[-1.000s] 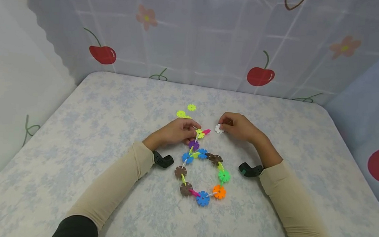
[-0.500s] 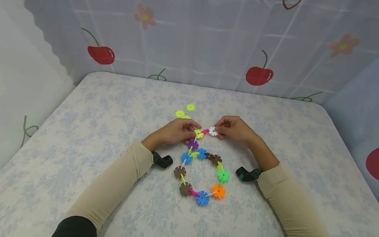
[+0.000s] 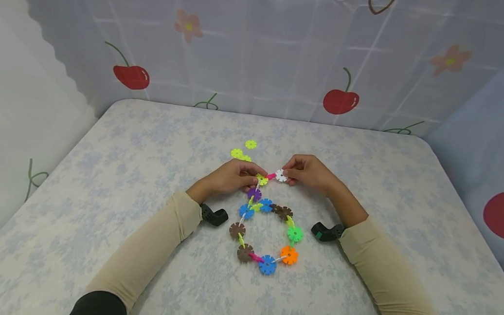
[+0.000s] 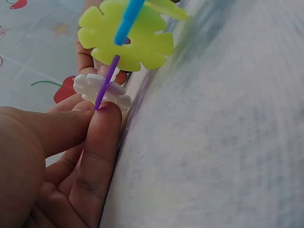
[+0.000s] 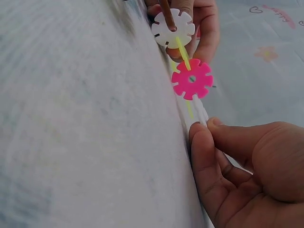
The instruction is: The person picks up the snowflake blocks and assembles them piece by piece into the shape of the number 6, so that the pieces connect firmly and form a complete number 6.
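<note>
A chain of interlocking notched plastic snowflake discs lies on the table, its lower part a ring with a blue disc [image 3: 267, 265], an orange disc [image 3: 289, 255] and a green disc [image 3: 295, 234]. From the ring a tail runs up through a purple disc [image 3: 254, 195] to a yellow disc [image 3: 262, 179] and a pink disc [image 5: 192, 79]. My left hand [image 3: 232, 178] pinches the tail near the yellow disc; its fingertips partly hide the grip. My right hand [image 3: 308, 172] pinches a white disc [image 3: 281, 175] that meets the pink disc's edge. How deep their slots engage I cannot tell.
Several loose yellow discs [image 3: 236, 153] lie beyond my left hand. A floral cloth covers the table [image 3: 170, 137], and a printed curtain [image 3: 259, 55] hangs behind its far edge. Black wrist devices [image 3: 214, 216] sit at both cuffs.
My right hand has moved left with the white disc, from a gap away to contact with the pink disc. The left hand keeps its hold on the chain, nearly still.
</note>
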`<state>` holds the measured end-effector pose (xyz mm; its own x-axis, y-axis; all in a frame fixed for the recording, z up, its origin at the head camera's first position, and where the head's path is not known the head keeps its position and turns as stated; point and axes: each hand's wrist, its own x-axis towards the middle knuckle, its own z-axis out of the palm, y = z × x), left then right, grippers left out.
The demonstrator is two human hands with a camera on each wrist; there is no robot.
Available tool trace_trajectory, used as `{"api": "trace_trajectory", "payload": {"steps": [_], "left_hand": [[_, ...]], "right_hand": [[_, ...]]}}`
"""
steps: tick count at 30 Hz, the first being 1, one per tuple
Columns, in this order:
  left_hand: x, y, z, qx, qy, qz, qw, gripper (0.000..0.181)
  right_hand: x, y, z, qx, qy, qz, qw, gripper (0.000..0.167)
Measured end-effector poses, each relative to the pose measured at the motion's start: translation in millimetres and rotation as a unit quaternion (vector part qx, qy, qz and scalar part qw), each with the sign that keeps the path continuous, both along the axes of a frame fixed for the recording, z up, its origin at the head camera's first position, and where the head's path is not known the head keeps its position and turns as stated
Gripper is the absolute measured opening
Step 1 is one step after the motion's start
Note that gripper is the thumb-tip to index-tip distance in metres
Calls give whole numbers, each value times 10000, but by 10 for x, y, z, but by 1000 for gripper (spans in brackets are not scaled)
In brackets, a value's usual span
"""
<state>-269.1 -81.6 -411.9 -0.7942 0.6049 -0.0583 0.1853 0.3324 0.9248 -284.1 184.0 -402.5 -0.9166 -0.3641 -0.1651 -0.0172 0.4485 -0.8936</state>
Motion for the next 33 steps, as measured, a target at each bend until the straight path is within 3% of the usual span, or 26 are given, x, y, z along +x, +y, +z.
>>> {"api": "trace_trajectory", "payload": {"steps": [10, 24, 33], "left_hand": [[5, 14, -19, -35, 131, -50, 9999, 27], [5, 20, -21, 10, 159, 90, 9998, 26], [5, 27, -13, -5, -32, 185, 9998, 26]], "right_hand": [[15, -39, -33, -174, 165, 74, 9997, 11], [8, -110, -6, -183, 52, -91, 9998, 10], [11, -131, -12, -123, -10, -121, 9999, 12]]}}
